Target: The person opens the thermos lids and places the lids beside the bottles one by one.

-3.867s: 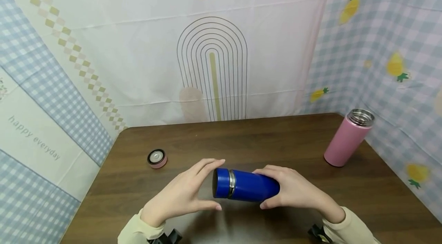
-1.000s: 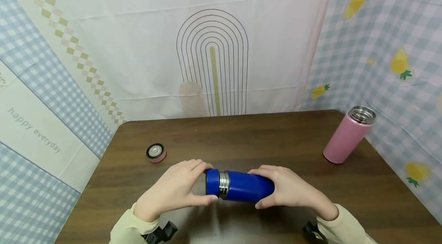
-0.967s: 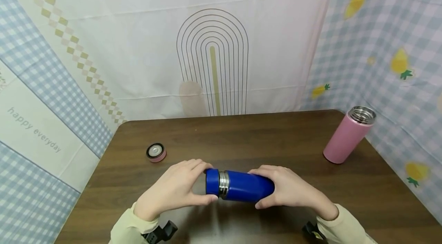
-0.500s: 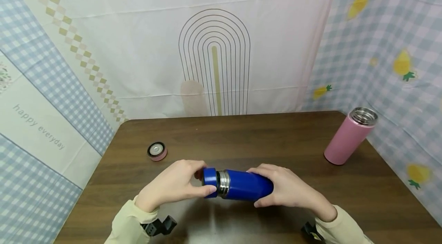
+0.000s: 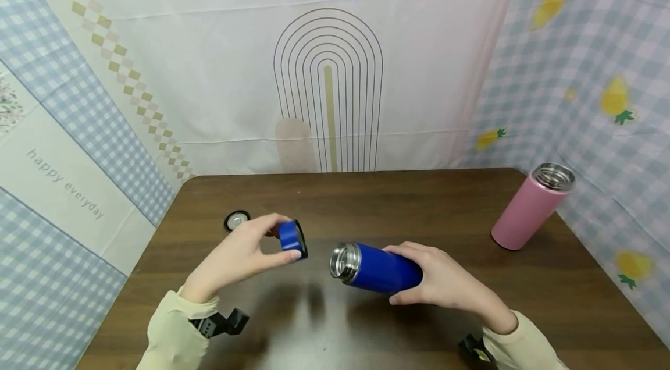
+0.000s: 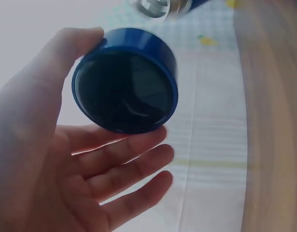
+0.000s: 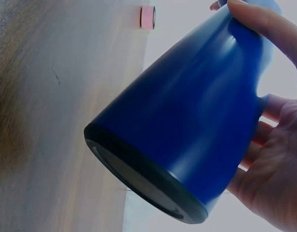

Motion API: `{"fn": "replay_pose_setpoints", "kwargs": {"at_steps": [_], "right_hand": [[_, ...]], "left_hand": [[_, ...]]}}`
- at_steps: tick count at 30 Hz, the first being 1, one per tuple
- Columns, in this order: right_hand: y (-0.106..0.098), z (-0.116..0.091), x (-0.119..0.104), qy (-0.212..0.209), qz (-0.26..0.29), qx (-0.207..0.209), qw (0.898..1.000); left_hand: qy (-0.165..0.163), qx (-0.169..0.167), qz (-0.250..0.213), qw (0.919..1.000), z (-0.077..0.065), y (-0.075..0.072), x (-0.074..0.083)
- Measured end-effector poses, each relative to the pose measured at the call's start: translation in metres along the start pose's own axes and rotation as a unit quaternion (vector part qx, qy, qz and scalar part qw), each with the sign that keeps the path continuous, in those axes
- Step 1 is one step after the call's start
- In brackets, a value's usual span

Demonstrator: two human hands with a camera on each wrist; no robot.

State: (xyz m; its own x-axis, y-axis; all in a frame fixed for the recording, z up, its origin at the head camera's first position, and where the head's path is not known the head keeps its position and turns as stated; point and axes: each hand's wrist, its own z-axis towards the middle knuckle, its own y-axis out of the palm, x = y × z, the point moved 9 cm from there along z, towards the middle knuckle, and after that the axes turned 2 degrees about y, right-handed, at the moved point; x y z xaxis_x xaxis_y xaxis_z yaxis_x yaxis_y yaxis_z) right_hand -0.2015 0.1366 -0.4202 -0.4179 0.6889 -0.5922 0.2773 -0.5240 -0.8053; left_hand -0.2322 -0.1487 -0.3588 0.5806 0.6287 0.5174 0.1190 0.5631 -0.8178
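In the head view my left hand (image 5: 235, 256) pinches a blue lid (image 5: 292, 239) between thumb and fingers, above the table. The left wrist view shows the dark, flat top of this lid (image 6: 126, 92). My right hand (image 5: 447, 280) grips the blue thermos bottle (image 5: 384, 268) around its base end. The bottle is held tilted, nearly lying, its bare steel mouth (image 5: 345, 262) facing left toward the lid, with a gap between them. In the right wrist view the bottle's dark base (image 7: 143, 176) faces the camera.
An open pink bottle (image 5: 531, 207) stands at the table's right side. Its pink lid (image 5: 237, 220) lies at the back left, partly hidden behind my left hand. The brown wooden table (image 5: 398, 201) meets patterned cloth hangings (image 5: 225, 79) at the back and sides.
The left hand has pulled the blue lid off the bottle and carried it up and left. The bottle's mouth has come into view and tilted slightly upward; the right hand keeps its grip.
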Motion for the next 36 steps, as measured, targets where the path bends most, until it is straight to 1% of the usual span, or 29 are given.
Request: {"fn": "replay_pose_setpoints", "kwargs": {"at_steps": [4,7,10,14,17,20,24,30,36], "right_hand": [[-0.003,-0.001,0.0,0.0,0.0,0.005,1.0],[-0.006,-0.001,0.001,0.002,-0.002,0.011,1.0],[-0.01,-0.002,0.002,0.005,-0.007,0.016,1.0],[-0.013,-0.003,0.003,0.01,-0.006,0.016,1.0],[-0.013,-0.004,0.005,0.017,-0.002,0.013,1.0],[-0.013,-0.005,0.006,0.019,0.0,0.012,1.0],[-0.014,-0.006,0.006,0.017,-0.001,0.013,1.0],[-0.015,-0.005,0.006,0.015,-0.006,0.019,1.0],[-0.014,-0.005,0.008,0.013,-0.01,0.023,1.0]], "left_hand": [[-0.043,0.049,-0.021,0.9976,-0.003,-0.017,-0.025],[-0.082,0.081,-0.044,0.9924,-0.004,-0.024,-0.046],[-0.12,0.104,-0.063,0.9854,-0.006,-0.024,-0.067],[-0.159,0.119,-0.067,0.9777,-0.009,-0.016,-0.093],[-0.181,0.115,-0.068,0.9743,-0.01,-0.005,-0.109],[-0.201,0.094,-0.072,0.9723,-0.01,0.009,-0.122],[-0.217,0.063,-0.065,0.9719,-0.009,0.026,-0.134],[-0.224,0.045,-0.048,0.9722,-0.009,0.037,-0.14],[-0.225,0.03,-0.052,0.9724,-0.009,0.044,-0.146]]}}
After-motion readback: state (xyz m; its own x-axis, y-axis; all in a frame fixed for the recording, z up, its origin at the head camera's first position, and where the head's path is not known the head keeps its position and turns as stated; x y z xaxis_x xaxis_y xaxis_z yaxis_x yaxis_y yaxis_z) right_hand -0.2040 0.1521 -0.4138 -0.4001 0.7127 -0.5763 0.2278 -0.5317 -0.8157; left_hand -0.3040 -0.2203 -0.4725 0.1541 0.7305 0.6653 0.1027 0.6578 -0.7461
